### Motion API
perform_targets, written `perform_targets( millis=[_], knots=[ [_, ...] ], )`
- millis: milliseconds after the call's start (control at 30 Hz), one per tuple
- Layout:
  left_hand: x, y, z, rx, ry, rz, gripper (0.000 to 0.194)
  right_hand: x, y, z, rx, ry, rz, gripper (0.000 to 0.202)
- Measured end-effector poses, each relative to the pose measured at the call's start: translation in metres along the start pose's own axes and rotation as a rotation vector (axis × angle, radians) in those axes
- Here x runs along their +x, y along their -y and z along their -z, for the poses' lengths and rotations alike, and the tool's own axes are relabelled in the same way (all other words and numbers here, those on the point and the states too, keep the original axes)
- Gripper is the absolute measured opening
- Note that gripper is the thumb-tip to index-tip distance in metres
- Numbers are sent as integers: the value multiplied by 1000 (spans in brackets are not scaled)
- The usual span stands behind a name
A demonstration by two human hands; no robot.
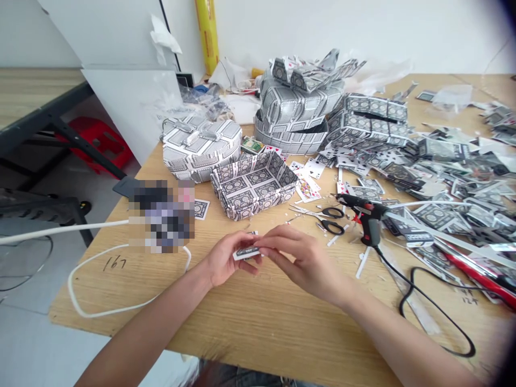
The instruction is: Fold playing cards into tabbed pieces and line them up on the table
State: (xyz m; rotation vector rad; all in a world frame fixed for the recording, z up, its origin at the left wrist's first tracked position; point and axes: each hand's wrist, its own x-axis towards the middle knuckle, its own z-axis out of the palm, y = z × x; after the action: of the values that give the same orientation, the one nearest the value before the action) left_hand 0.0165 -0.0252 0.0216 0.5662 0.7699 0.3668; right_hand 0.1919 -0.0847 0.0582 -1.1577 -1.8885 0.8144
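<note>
Above the front of the table, my left hand is closed around a small folded playing card with a dark patterned back and white edges. The fingertips of my right hand pinch the same card from its right end, partly covering it. Just beyond my hands stands an open rectangular box made of interlocked playing cards. Black-handled scissors lie to the right of that box, blades pointing left. A black hot glue gun stands farther right, its cord curling toward the front edge.
Finished card boxes and a tall stack of card pieces stand at the back. A heap of loose playing cards spreads over the right side. A white cable loops on the left, beside a pixelated patch.
</note>
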Motion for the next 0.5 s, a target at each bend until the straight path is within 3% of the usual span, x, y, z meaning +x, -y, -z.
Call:
perform_targets(
  millis=[67, 133, 267, 333, 500],
  knots=[
    [-1, -2, -1, -19, 120, -36, 40, 1, -3, 3, 49, -111, -130, 19],
    [-2, 0, -3, 46, 147, -155, 53, 3, -8, 4, 131, -218, -277, 18],
    [1, 9, -6, 321, -87, -443, 42, 5, -14, 1, 329, -259, -473, 26],
    [2, 13, -5, 378, -136, -487, 37, 5, -15, 1, 367, -220, -473, 27],
    [2, 13, -3, 458, -32, -415, 41, 5, -12, 10, 188, -97, -284, 20]
  ],
)
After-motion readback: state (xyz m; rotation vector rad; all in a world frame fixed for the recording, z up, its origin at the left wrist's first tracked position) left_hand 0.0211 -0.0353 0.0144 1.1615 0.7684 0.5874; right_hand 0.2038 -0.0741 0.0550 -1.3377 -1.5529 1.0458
